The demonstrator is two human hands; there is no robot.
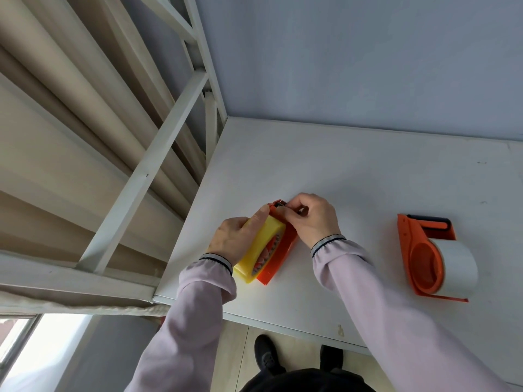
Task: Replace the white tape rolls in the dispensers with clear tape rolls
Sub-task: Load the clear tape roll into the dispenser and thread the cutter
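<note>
An orange tape dispenser lies near the left edge of the white table, loaded with a yellowish clear tape roll. My left hand wraps around the roll from the left, thumb along its top. My right hand pinches at the dispenser's cutter end, fingers closed on what looks like the tape's free end; the tape itself is too thin to make out. A second orange dispenser holding a white tape roll lies on its side to the right, untouched.
A white metal frame and beige panels stand left of the table. A pale blue wall backs it. The table's front edge runs above my shoes on the tiled floor.
</note>
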